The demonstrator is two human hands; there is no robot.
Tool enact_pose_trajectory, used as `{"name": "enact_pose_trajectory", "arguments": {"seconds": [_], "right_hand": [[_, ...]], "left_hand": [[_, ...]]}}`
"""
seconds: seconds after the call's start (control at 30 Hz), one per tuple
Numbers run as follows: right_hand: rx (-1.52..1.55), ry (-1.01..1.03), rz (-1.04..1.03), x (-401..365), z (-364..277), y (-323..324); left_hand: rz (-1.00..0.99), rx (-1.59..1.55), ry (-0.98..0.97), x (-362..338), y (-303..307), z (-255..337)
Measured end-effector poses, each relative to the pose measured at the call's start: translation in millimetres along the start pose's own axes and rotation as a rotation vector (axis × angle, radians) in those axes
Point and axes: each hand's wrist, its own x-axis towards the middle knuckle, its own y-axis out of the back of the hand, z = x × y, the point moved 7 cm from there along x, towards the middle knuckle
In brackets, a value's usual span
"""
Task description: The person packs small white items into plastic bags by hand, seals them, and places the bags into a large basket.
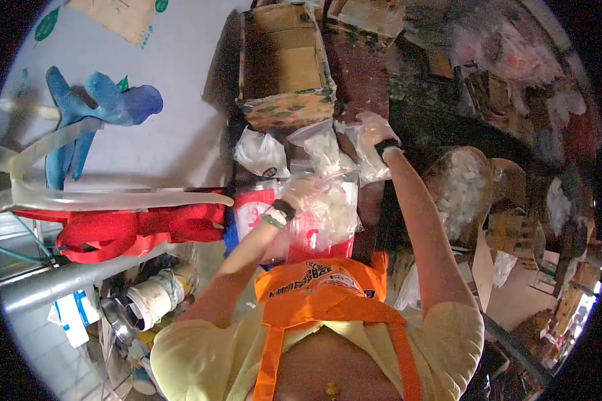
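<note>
My left hand (304, 192) is closed at the upper left edge of a clear plastic bag (334, 217) with whitish pieces inside. This bag lies over a red and white printed sheet or bag (304, 248) close to my body. Farther right, my right hand (376, 129) is closed on the top of another clear plastic bag (371, 164). Between the hands sits a clear bag with pale contents (322, 148). A white plastic bag (261, 152) stands to its left. The fingertips of both hands are blurred, and the exact contents of the bags cannot be made out.
An open cardboard box (287, 63) stands beyond the bags. On the pale surface at left lie blue gloves (104, 100) and a translucent hose (127, 199). Red fabric (140, 230) hangs below. At right is a large bag of pale pieces (460, 184).
</note>
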Motion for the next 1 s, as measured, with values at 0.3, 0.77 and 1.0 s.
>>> {"name": "enact_pose_trajectory", "arguments": {"seconds": [0.3, 0.77, 1.0], "right_hand": [[-0.036, -0.373, -0.373, -25.4, -65.3, 131.4], [0.313, -1.255, -0.117, -426.9, -105.5, 90.8], [0.326, -1.447, -0.002, -546.4, -0.9, 112.1]], "left_hand": [[0.334, 0.537, -0.428, 12.1, -70.1, -3.5], [0.226, -0.079, -0.056, -80.2, -23.2, 54.2], [0.288, -0.182, 0.144, -74.5, -33.3, 108.3]]}}
